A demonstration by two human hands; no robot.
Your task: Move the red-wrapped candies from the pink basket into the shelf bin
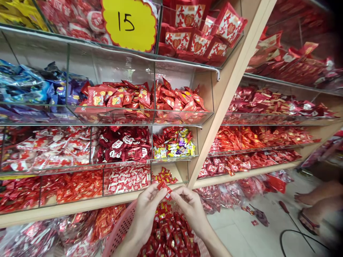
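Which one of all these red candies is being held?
The red candy pinched between the left hand and right hand, above the pink basket; the others lie unheld.

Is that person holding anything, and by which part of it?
Yes, a small red packet, pinched at its opposite sides: the left-hand grip has one side, the right-hand grip the other.

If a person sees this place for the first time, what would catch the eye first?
Probably the yellow sign reading 15, at the top, left of centre. Next, low in the middle, the left hand and right hand, both holding a small red packet above a pink basket of wrapped red pieces.
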